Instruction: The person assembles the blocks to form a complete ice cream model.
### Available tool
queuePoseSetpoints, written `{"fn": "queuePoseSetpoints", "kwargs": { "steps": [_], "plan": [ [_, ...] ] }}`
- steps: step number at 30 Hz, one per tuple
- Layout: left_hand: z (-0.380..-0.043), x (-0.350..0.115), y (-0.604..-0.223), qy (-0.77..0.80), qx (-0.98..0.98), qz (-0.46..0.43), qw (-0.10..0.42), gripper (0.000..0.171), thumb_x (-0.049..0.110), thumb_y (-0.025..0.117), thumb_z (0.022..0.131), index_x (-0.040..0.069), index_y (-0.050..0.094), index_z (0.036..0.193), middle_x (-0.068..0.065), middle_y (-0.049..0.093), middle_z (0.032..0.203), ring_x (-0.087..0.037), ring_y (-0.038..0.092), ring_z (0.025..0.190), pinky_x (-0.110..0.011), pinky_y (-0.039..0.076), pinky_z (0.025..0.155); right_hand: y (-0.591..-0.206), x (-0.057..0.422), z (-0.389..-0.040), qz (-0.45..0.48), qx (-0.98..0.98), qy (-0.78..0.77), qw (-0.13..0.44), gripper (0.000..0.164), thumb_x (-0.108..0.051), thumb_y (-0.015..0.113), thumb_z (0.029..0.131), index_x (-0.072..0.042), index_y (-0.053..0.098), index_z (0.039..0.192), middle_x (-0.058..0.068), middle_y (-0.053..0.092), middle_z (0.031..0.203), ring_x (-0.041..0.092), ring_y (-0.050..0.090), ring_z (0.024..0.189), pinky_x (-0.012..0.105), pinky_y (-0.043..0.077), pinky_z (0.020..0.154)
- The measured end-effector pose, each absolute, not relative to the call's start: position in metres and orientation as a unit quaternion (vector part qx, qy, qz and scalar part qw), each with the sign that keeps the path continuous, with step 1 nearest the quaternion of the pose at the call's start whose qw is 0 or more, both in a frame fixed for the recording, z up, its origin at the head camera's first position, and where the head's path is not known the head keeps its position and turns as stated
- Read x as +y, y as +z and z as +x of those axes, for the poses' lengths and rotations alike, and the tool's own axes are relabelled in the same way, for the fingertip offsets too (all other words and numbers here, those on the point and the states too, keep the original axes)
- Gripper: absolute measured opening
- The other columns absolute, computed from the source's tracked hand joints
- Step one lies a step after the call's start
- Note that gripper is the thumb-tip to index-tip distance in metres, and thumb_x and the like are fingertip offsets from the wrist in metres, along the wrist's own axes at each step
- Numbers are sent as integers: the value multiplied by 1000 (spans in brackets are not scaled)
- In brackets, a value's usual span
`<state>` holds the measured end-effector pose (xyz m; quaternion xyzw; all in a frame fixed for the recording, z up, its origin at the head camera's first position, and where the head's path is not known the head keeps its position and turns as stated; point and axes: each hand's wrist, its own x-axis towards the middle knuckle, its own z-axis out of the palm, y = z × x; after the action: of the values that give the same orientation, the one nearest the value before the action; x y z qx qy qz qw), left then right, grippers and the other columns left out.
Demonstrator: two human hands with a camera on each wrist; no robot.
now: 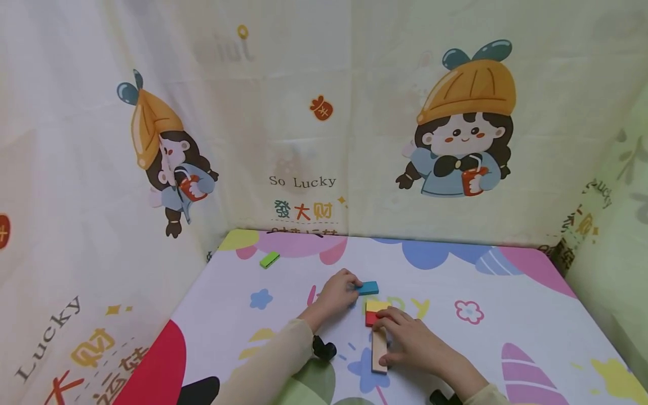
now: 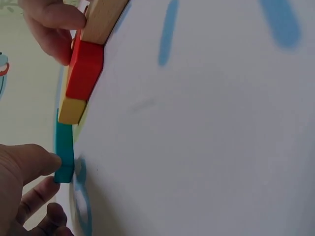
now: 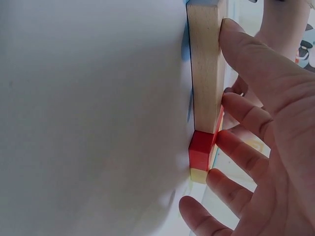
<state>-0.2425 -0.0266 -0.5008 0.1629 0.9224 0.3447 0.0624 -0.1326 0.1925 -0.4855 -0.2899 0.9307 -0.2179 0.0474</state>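
Observation:
A blue block (image 1: 369,288) lies on the table with its left end at my left hand (image 1: 338,291). The left wrist view shows the left thumb on this blue block (image 2: 64,147) and a finger at its end, pinching it. Nearer to me, a yellow block (image 1: 377,306) and a red block (image 1: 372,318) lie side by side, with a long plain wooden block (image 1: 379,351) end-on to the red one. My right hand (image 1: 412,344) rests over these, fingers spread. In the right wrist view its thumb touches the wooden block (image 3: 205,69), and other fingertips reach the red block (image 3: 201,150).
A light green block (image 1: 270,260) lies apart at the table's back left. The tabletop (image 1: 430,292) carries a colourful print of shapes and letters. Printed cloth (image 1: 374,140) hangs behind and on both sides of the table.

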Motion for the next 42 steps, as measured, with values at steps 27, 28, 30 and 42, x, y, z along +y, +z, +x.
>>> {"fn": "queuePoseSetpoints", "kwargs": {
  "steps": [27, 28, 30, 42],
  "plan": [
    [-228, -17, -505, 456, 877, 135, 66, 31, 14, 53, 105, 14, 70, 131, -6, 66, 131, -20, 65, 112, -43, 54, 101, -484, 192, -133, -271, 935, -228, 10, 49, -45, 88, 78, -26, 69, 119, 2, 57, 143, 32, 49, 139, 65, 46, 101],
    [-226, -17, -504, 480, 866, 121, 70, 32, 16, 52, 105, 13, 68, 133, -7, 66, 132, -19, 65, 112, -42, 54, 100, -484, 192, -134, -267, 934, -238, -9, 47, -42, 88, 80, -25, 69, 119, 3, 57, 144, 33, 50, 138, 64, 46, 103],
    [-220, -18, -503, 524, 843, 97, 78, 33, 17, 52, 105, 11, 65, 135, -8, 67, 133, -19, 67, 111, -41, 55, 100, -484, 192, -136, -251, 926, -279, -43, 42, -30, 86, 85, -21, 68, 122, 5, 57, 144, 33, 51, 139, 61, 47, 106],
    [-191, -14, -497, 647, 749, 57, 130, 48, 16, 47, 107, -1, 46, 151, -21, 55, 148, -37, 54, 139, -45, 48, 111, -498, 202, -156, -59, 797, -594, 95, 58, -4, 48, 104, -8, 30, 160, 24, 34, 164, 44, 34, 151, 56, 42, 114]
  ]
}}
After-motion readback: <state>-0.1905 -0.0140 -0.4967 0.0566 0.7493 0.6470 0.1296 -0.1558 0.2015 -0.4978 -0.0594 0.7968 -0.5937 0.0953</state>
